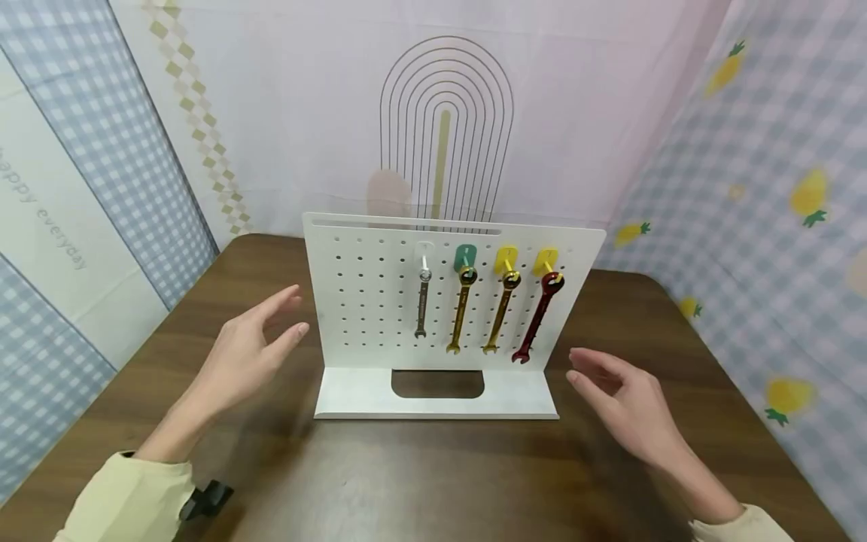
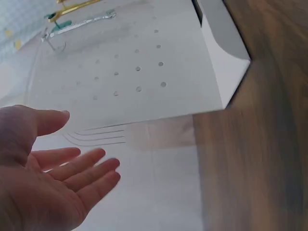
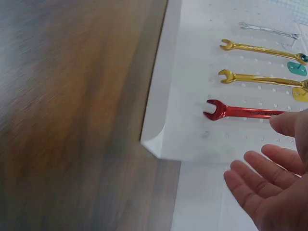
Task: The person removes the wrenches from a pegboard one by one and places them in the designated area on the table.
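Observation:
A white pegboard stand [image 1: 369, 316] is upright on the table, with combination wrenches hanging from hooks on its right half. From left to right hang a small silver wrench [image 1: 422, 305], a gold wrench [image 1: 460, 316], a second gold wrench [image 1: 500, 316] and a larger red wrench [image 1: 535, 324]. My left hand [image 1: 245, 354] is held off the board's left side, fingers relaxed and holding nothing. Beyond the lower right corner, my right hand [image 1: 630, 403] is also empty with loosely bent fingers. In the right wrist view its thumb overlaps the red wrench [image 3: 245, 112].
The hooks have a white, a green [image 1: 464, 256] and two yellow backing plates [image 1: 506, 257]. A brown wooden table [image 1: 406, 482] lies under the stand. Patterned cloth [image 1: 298, 113] hangs behind and on both sides. A black strap [image 1: 206, 499] sits by the left sleeve.

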Tool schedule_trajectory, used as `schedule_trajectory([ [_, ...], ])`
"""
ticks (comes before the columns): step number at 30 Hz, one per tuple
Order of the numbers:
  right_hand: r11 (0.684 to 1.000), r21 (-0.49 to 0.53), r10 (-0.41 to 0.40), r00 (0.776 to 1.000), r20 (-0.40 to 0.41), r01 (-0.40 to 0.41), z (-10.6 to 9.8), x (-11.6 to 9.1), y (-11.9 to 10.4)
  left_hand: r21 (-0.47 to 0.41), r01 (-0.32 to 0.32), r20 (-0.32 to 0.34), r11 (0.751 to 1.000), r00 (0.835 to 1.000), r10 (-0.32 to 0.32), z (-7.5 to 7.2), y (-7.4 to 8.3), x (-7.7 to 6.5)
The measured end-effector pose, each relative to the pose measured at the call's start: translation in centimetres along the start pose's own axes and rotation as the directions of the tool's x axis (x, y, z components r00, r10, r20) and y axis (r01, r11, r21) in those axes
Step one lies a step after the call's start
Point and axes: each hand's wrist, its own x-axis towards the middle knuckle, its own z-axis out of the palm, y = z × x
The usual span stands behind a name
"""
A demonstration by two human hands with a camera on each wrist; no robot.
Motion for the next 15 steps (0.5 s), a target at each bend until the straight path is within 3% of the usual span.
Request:
schedule_trajectory([
  [3, 0.993, 0.115, 0.041, 0.999, 0.019, -0.043, 0.5, 0.8, -0.3, -0.13, 0.058, 0.034, 0.99, 0.998, -0.054, 0.3, -0.2, 0.9],
  [7, 0.977, 0.191, 0.089, 0.996, 0.027, -0.093, 1.0, 1.9, -0.5, -0.252, 0.114, 0.086, 0.961, 0.992, -0.095, 0.7, -0.5, 1.9],
  [15, 0.929, 0.329, 0.167, 0.985, 0.033, -0.168, 1.9, 3.7, -1.1, -0.293, 0.168, 0.126, 0.941, 0.983, -0.136, 1.6, -1.0, 3.3],
])
